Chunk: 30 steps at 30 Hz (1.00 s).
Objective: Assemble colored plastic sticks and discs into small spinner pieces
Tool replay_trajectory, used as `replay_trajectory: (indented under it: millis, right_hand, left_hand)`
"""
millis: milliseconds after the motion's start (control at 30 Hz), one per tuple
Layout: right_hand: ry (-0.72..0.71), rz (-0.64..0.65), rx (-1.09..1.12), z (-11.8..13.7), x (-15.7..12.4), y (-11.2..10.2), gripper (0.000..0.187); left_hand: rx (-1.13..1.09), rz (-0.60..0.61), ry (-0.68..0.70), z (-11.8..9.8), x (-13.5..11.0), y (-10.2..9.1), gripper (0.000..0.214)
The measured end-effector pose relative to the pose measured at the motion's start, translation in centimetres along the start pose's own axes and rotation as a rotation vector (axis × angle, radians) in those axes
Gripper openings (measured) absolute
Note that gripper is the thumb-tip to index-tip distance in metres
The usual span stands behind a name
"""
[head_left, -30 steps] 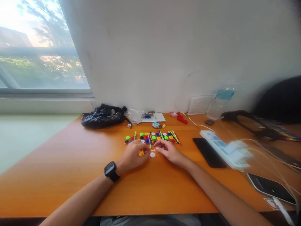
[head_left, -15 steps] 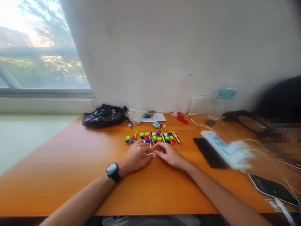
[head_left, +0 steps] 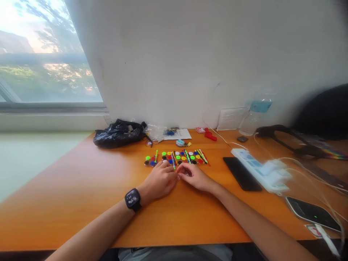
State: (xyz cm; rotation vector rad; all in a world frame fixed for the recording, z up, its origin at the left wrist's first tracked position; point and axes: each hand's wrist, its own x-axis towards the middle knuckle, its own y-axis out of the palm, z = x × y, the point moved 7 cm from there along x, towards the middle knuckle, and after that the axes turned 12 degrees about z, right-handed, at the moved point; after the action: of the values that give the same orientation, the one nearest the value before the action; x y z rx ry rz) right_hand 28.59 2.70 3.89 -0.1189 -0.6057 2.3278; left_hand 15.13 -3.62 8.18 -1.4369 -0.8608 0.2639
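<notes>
My left hand [head_left: 161, 180], wearing a black watch [head_left: 132, 198], is turned back-up over the table with its fingers curled in. My right hand [head_left: 196, 177] meets it fingertip to fingertip, thumb and forefinger pinched together. Between the fingertips a bit of a small white piece [head_left: 178, 177] shows; both hands seem to grip it, and most of it is covered. Just beyond the fingers lie several small round coloured discs [head_left: 178, 157] in rows. Thin coloured plastic sticks with pointed ends [head_left: 187, 156] rest across them.
A black plastic bag [head_left: 118, 134] and a white paper [head_left: 183, 134] lie toward the wall. Right of my hands are a dark phone [head_left: 241, 174], a white power strip [head_left: 252, 166] with cables, a charging phone [head_left: 312, 214] and a clear bottle [head_left: 251, 119].
The left hand has rolled over the white piece, whose stem and round end showed before and are now mostly hidden. The watch face has turned upward and lit. The view has shifted slightly.
</notes>
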Motion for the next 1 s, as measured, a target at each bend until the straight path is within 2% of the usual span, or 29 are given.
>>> replay_trajectory:
  millis: [300,633,833,1000]
  right_hand:
    - [-0.011,-0.005,0.002,0.0,0.1,0.1,0.014]
    - [-0.014,0.006,0.038,0.7,0.1,0.5,0.010]
    - [-0.012,0.003,-0.014,0.3,0.1,0.4,0.010]
    - [-0.004,0.001,-0.033,0.1,0.3,0.4,0.008]
  left_hand:
    - [0.089,-0.021,0.072,-0.9,0.2,0.4,0.026]
    - [0.203,0.054,0.107,-1.4,0.3,1.9,0.026]
    - [0.264,0.081,0.125,-2.2,0.5,1.7,0.024]
    - [0.269,0.084,0.130,-2.0,0.4,2.0,0.027]
